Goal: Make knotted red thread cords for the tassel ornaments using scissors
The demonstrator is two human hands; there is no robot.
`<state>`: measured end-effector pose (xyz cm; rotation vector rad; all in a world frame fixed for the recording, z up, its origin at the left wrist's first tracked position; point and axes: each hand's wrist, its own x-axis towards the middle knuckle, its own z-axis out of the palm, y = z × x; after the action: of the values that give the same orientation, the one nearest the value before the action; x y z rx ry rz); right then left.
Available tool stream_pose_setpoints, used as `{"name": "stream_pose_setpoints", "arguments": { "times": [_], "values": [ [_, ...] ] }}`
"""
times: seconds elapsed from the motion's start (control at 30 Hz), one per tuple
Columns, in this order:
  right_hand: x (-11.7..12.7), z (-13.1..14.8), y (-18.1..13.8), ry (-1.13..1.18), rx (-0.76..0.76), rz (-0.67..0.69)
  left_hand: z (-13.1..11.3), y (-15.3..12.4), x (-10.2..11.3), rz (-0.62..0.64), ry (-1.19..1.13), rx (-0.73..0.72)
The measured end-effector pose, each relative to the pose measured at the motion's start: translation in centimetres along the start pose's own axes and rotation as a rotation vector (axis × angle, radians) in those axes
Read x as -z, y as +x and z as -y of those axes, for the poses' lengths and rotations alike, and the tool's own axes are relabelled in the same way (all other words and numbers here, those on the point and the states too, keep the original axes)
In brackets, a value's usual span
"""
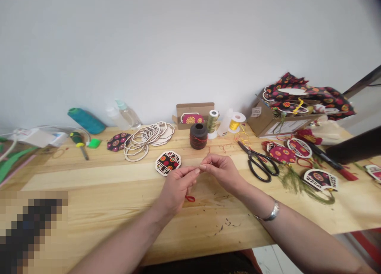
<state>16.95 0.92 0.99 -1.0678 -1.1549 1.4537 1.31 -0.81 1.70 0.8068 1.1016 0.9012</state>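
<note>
My left hand (181,183) and my right hand (220,170) meet fingertip to fingertip above the table, both pinched closed. A loop of red cord (190,199) hangs out beneath my left hand; the part between the fingertips is mostly hidden. Just behind my left hand lies an octagonal wooden ornament (168,163) with patterned dark fabric and lattice trim. Beyond my fingers stands a dark spool (198,137) with red cord around it. Black-handled scissors (258,163) lie to the right of my right hand.
Wooden frames (149,141), a screwdriver (79,144) and a teal thread cone (86,120) lie left. Behind are an olive thread spool (212,123) and a yellow cord spool (236,122). On the right are a fabric-filled cardboard box (268,121), tasselled ornaments (320,179) and a black marker (324,157).
</note>
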Motion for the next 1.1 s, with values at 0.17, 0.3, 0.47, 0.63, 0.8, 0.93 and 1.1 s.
{"name": "stream_pose_setpoints", "arguments": {
  "times": [0.17, 0.3, 0.47, 0.63, 0.8, 0.93, 1.1],
  "values": [
    [0.2, -0.4, 0.1, -0.134, 0.107, -0.018, -0.2, 0.3, 0.1, 0.029, 0.048, 0.020],
    [0.1, -0.7, -0.1, -0.305, 0.254, 0.000, -0.6, 0.3, 0.1, -0.001, 0.168, -0.002],
    [0.6, -0.6, 0.2, -0.735, 0.704, -0.066, -0.8, 0.0, -0.1, -0.051, 0.200, -0.048],
    [5.1, 2.7, 1.7, -1.209, 0.628, -0.399, -0.7, -0.1, -0.1, -0.092, 0.136, -0.087],
    [8.4, 5.1, 3.0, -1.737, 0.139, -0.185, -0.4, 0.0, 0.2, -0.083, 0.094, -0.070],
    [8.2, 4.4, 4.2, -1.771, 0.098, 0.007, -0.4, 0.0, 0.3, -0.083, 0.070, -0.086],
    [7.4, 3.4, 5.0, -1.707, 0.125, 0.051, -0.7, -0.1, 0.1, -0.080, 0.021, -0.083]
  ]
}}
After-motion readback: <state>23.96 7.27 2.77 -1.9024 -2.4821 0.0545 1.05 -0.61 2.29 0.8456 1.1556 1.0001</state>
